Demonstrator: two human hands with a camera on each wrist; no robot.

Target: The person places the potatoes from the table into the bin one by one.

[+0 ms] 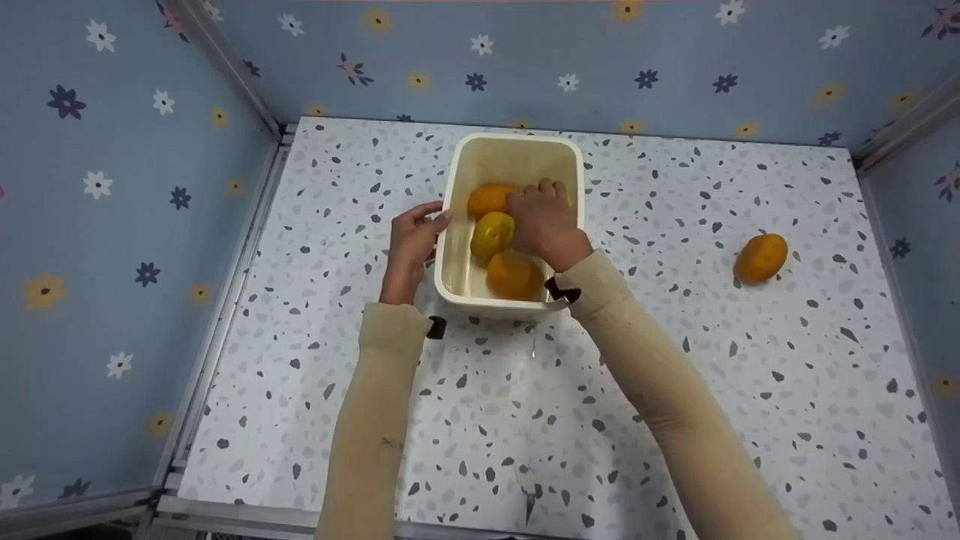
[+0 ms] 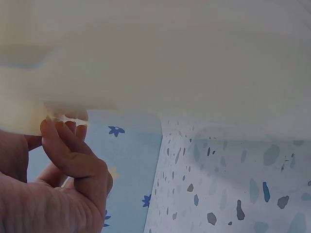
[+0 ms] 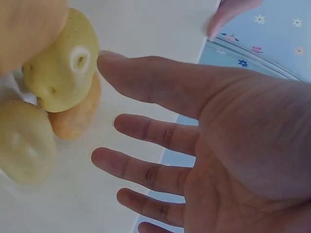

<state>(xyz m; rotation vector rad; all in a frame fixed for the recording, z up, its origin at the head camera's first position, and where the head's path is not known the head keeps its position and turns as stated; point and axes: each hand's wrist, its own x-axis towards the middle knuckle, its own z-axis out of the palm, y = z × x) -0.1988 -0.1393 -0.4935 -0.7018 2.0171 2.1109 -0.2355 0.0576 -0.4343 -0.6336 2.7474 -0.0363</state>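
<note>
A cream plastic bin (image 1: 521, 154) is on the speckled table, with several potatoes inside, among them a yellowish potato (image 1: 493, 236) and a browner potato (image 1: 515, 276). The left hand (image 1: 413, 238) grips the bin's left rim, and its thumb and fingertips pinch the edge in the left wrist view. Down inside the bin is the right hand (image 1: 544, 221). Its fingers are extended and spread in the right wrist view, with the thumb tip right at a potato (image 3: 63, 60) and nothing in the palm.
One more potato (image 1: 761, 259) lies by itself on the table (image 1: 675, 345), off to the right. Flower-patterned blue panels (image 1: 525, 60) stand along the back and both sides, with metal framing (image 1: 217, 322) at the left edge.
</note>
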